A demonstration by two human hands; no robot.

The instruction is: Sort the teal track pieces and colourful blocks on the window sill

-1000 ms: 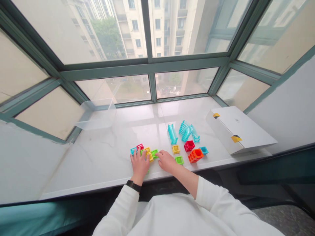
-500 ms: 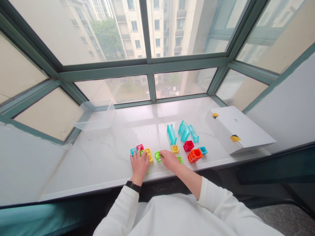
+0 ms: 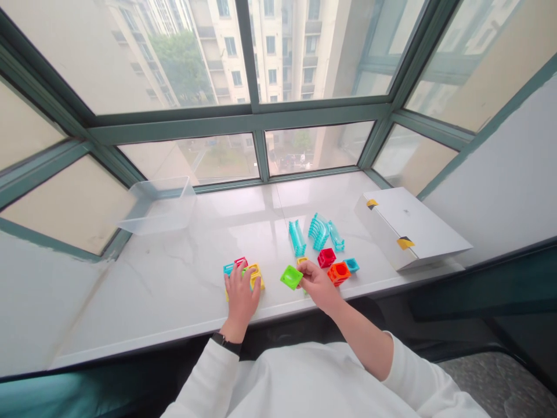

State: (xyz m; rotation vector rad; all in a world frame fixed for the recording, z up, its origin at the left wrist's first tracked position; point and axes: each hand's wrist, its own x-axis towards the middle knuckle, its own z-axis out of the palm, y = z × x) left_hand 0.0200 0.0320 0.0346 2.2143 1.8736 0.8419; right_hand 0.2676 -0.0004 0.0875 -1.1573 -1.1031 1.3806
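Blocks [image 3: 256,281] lie beneath the splayed left hand [image 3: 242,294]; right hand [image 3: 321,287] pinches a green block [image 3: 291,277]

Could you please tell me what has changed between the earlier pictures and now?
The right hand, earlier at the green block's edge, now grips that block, having drawn it rightward, away from the yellow blocks beside the left hand, and tilted it. The left hand, red block, orange block and turquoise pieces stayed put.
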